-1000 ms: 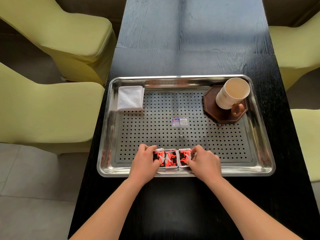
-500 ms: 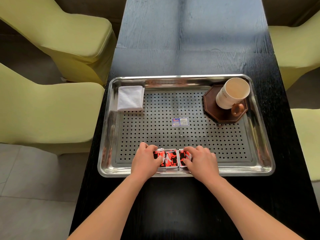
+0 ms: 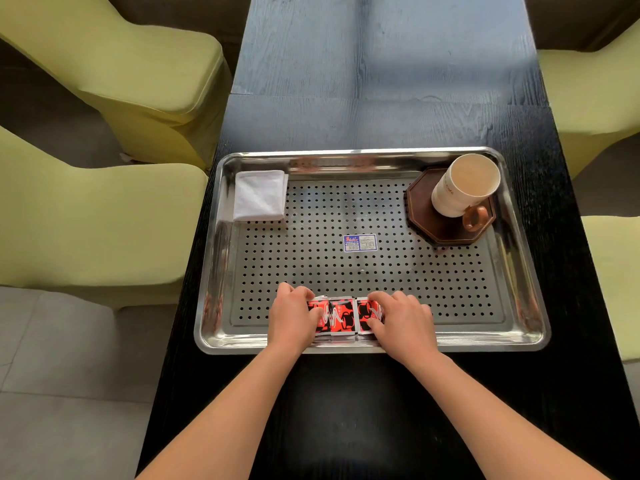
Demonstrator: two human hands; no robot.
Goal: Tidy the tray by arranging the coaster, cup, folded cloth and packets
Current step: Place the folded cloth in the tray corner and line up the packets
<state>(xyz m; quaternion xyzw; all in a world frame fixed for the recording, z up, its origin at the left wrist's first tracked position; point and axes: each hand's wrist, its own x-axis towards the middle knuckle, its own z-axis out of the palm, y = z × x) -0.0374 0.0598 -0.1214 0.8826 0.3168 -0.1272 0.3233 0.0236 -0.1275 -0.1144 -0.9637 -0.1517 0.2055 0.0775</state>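
Your two hands meet over a row of three red-and-black packets (image 3: pixel 341 315) lying side by side at the near edge of the perforated steel tray (image 3: pixel 531 306). Your left hand (image 3: pixel 294 318) curls its fingers onto the left end of the row, and your right hand (image 3: pixel 403 322) curls onto the right-hand packet, both grasping the row. The thumbs' hold underneath is hidden. In the far left corner of the tray lies the white folded cloth (image 3: pixel 259 195). In the far right corner the cream cup (image 3: pixel 464 188) stands upright on the dark octagonal coaster (image 3: pixel 424 220), its brown handle pointing near-right. A small printed label (image 3: pixel 360 242) sits mid-tray. The tray rests on a black table (image 3: pixel 381 98) flanked by yellow-green chairs (image 3: pixel 104 220).
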